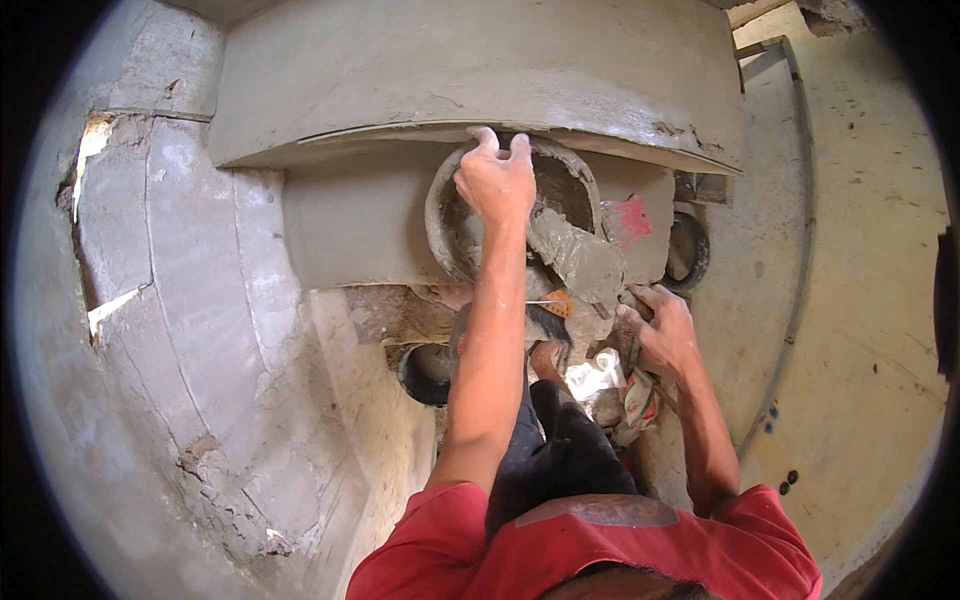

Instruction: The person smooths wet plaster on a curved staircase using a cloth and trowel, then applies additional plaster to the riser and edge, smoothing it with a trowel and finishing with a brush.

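My left hand [495,180] reaches up and grips the top rim of a round, mortar-caked pan [445,215], which is tipped on its side against the plastered step. A thick grey slab of wet mortar [580,258] slides out of the pan toward the lower right. My right hand [655,322] sits just below that mortar, its fingers against the lower edge of the lump. Whether it holds a tool is hidden. A small orange piece [558,303] shows between my two arms.
A freshly plastered curved ledge [480,70] runs across the top. Rough cracked concrete wall [190,300] fills the left. A dark pipe opening [425,372], a black ring [688,250], a white bag [595,375] and a bent metal rail [800,200] surround me.
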Action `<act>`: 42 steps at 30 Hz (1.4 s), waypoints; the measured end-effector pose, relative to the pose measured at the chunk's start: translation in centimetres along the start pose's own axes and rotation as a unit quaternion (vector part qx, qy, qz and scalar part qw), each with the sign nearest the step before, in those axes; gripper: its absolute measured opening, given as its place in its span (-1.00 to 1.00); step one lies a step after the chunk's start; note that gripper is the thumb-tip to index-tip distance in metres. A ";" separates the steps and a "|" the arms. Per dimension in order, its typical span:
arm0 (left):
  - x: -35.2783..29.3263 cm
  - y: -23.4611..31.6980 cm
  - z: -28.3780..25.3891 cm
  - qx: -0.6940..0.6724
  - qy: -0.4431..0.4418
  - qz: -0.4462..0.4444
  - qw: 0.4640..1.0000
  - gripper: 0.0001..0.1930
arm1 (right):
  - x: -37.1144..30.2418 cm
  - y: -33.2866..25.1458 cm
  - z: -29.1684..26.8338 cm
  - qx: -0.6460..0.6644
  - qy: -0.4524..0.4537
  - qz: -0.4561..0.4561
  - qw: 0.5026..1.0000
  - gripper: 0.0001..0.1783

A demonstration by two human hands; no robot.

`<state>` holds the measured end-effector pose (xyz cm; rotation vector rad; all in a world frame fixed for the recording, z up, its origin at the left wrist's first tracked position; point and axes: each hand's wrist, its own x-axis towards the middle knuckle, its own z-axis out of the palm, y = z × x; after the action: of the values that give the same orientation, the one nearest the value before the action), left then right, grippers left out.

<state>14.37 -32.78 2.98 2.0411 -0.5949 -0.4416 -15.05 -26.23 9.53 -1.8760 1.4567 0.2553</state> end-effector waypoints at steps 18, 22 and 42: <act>-2.7 -0.7 3.7 -0.016 0.025 0.009 1.000 0.20 | -3.6 3.9 0.5 0.279 0.086 0.075 0.953 -0.38; -3.2 0.0 5.3 0.073 0.063 0.035 0.995 0.43 | -2.2 5.4 1.9 0.270 0.230 0.031 0.934 -0.49; -1.8 -0.8 5.7 0.175 0.116 0.035 0.977 0.02 | 17.7 10.0 -6.5 0.365 0.612 -0.022 0.701 -0.87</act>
<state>10.10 -35.30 -0.44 2.3539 -0.6322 -0.0539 -19.91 -44.67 -0.05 -1.2755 1.8165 -1.6754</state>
